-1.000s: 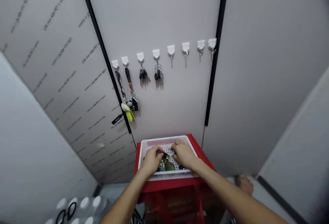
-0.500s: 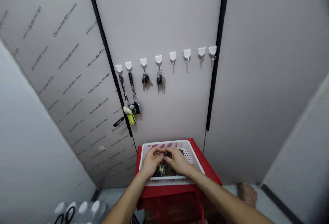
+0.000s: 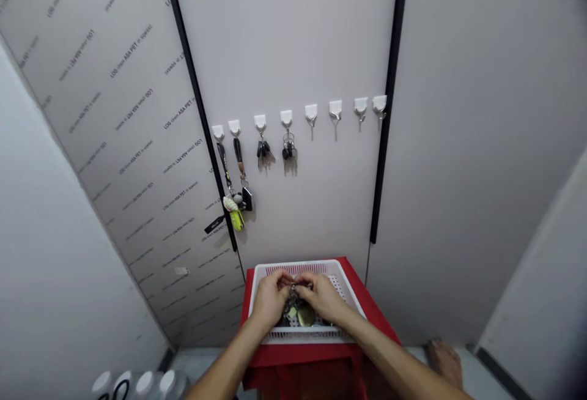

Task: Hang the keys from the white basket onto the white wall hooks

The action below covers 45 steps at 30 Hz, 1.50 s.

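Observation:
Both my hands are over a white perforated basket that stands on a red stool. My left hand and my right hand meet fingertip to fingertip, pinching a bunch of keys with a dull greenish fob that hangs between them in the basket. On the wall above runs a row of white hooks. The left hooks carry key bunches, and two straps end in a yellow and black fob cluster.
The right-hand hooks hang bare. Black vertical strips divide the grey wall panels. Several white bottle caps show at the bottom left. A bare foot rests on the floor at the right.
My hands have drawn together from apart in the basket and now pinch the key bunch between them. The view has tilted up slightly.

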Each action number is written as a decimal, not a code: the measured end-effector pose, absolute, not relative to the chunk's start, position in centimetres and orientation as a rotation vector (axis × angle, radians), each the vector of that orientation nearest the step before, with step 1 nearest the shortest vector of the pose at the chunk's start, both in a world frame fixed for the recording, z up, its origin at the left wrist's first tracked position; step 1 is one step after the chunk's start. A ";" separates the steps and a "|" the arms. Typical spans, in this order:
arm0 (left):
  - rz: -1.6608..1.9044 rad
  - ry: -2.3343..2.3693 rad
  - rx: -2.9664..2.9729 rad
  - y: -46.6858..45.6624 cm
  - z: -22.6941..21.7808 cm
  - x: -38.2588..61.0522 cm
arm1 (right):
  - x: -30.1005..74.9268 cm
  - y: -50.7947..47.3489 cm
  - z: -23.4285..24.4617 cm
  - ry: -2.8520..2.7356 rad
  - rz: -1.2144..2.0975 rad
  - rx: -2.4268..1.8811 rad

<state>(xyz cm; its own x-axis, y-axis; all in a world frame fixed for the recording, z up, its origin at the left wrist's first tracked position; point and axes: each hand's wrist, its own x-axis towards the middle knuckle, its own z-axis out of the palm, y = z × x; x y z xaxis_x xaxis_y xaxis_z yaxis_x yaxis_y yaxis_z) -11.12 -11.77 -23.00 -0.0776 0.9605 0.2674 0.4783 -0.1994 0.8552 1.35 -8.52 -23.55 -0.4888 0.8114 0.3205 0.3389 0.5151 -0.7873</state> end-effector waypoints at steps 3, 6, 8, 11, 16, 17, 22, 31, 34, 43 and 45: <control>1.305 1.552 1.647 -11.7 -22.0 -10.8 | 1.7 -8.4 -22.8 -2.040 0.920 -0.922; 1.355 1.524 1.567 -11.2 -21.2 -10.6 | 2.1 -8.2 -22.0 -2.025 0.903 -0.902; 1.397 1.461 1.532 -10.8 -20.5 -10.4 | 2.2 -8.1 -21.2 -2.011 0.895 -0.902; 1.493 1.286 1.469 -10.3 -18.6 -10.1 | 2.1 -7.7 -19.2 -2.020 0.887 -0.878; 1.441 1.064 1.416 -9.6 -14.5 -9.2 | 1.8 -6.3 -15.3 -1.931 0.825 -0.856; 1.411 1.053 1.413 -9.4 -14.1 -9.2 | 1.7 -6.0 -14.9 -1.907 0.854 -0.867; 1.035 1.187 1.545 -9.0 -17.1 -10.2 | 1.8 -5.8 -16.7 -1.995 0.983 -0.927; 0.529 1.493 1.617 -11.1 -25.6 -13.0 | 2.3 -6.8 -19.8 -2.187 0.759 -1.173; 0.485 1.503 1.683 -11.6 -25.9 -12.7 | 2.5 -5.9 -20.3 -1.947 0.753 -1.269; 1.184 1.487 1.662 -9.7 -18.9 -11.7 | 3.5 -4.6 -17.6 -1.907 0.788 -1.054; 1.260 1.379 1.629 -8.7 -16.3 -10.7 | 3.5 -4.4 -15.6 -1.863 0.804 -1.004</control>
<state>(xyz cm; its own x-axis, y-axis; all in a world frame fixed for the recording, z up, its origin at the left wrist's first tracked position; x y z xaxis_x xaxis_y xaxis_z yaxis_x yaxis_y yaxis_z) -10.70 -8.70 -16.29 -0.0157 0.9668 0.2549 0.3414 -0.2344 0.9102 3.51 -4.43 -15.62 -0.3164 0.8715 0.3746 0.3247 0.4706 -0.8204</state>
